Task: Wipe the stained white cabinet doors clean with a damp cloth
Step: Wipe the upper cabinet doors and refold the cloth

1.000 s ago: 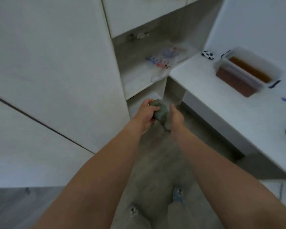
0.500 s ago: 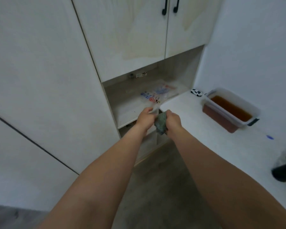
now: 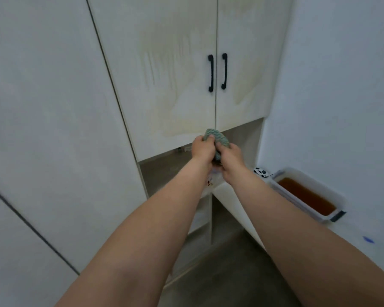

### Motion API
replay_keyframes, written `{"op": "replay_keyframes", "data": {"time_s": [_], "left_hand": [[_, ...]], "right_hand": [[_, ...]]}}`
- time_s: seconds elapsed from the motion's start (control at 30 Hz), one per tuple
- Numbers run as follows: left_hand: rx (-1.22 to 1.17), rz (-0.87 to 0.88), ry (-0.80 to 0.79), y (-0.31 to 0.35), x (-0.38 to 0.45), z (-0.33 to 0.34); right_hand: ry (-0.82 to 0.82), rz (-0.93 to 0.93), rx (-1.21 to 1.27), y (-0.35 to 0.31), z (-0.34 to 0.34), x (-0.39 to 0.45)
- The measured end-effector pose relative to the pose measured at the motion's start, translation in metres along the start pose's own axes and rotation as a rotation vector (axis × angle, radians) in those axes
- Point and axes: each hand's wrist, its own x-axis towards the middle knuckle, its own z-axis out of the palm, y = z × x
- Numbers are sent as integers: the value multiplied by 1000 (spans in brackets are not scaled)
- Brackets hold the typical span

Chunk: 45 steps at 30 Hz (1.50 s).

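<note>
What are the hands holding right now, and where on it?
Both hold the green cloth: left hand grips its upper left side, right hand its lower right, bunched between them.

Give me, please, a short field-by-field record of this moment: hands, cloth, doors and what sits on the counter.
left hand: left hand grips the green cloth
right hand: right hand grips the same cloth from the other side
cloth position: bunched, in front of the lower edge of the doors; contact unclear
cabinet doors: cabinet doors closed, yellowish stains and drip streaks, two black handles
counter: tub of brown liquid, small toy car
</note>
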Motion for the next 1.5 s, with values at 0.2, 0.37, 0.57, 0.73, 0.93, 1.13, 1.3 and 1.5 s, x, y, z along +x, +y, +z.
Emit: {"op": "replay_keyframes", "data": {"time_s": [0.2,0.37,0.57,0.73,0.93,1.13,1.3,1.5], "left_hand": [[409,344,199,93,-10,0],[318,721,-79,162,-6,-32],[327,757,-179,238,8,-35],[207,857,10,324,36,-26],[-23,981,124,410,74,2],[170,1137,231,498,100,15],[923,1299,915,556,99,-15],[1296,1220,1263,572,112,-101]], "right_hand": [[225,-241,-225,-75,53,18],[196,-359,-187,-152,92,20],[7,-435,-1,-225,143,23],[-201,-590,40,-291,192,38],[-503,-706,131,-377,246,81],[-236,-836,227,-462,308,117],[191,-1316,-52,-542,326,131],[308,-1572,-482,-553,363,177]]}}
